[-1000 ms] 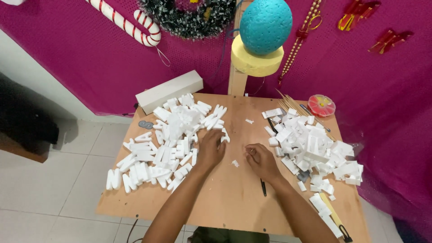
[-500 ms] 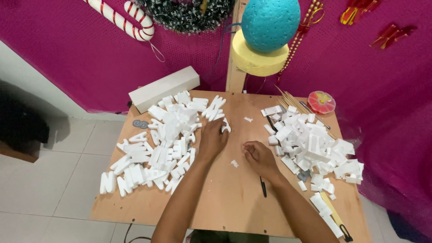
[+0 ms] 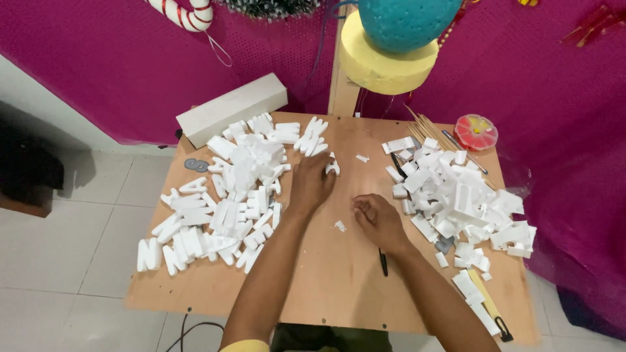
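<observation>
— Magenta backdrop all round, pale tiled floor to the left, wooden table in the middle. Any risk, starting from the left?

— Plenty. Left pile of white foam letters heaped right up to the table's left edge; could lose a few to the floor with one sweep of a forearm. Looks light and brittle too, so could snap under a leaning wrist.

— And the left hand?

— Lies palm-down at the pile's right edge, fingertips touching a small white foam piece. Cannot tell whether pinched or merely touched. Might crush it if pressed.

— Further right?

— Foam crumb loose on bare wood between the hands. Right hand curled, fingers together; cannot tell whether anything sits inside. Black pen just beside that wrist, free to roll or mark the foam if nudged. Right pile close by, spilling toward the near corner, with a yellow-handled cutter half under it: a nasty thing to meet while groping blind.

— Rest of the surroundings?

— Striped candy cane hanging top left, long white foam block at the table's back edge, yellow foam disc under a teal ball on a post, wooden skewers and a round red container back right.
</observation>
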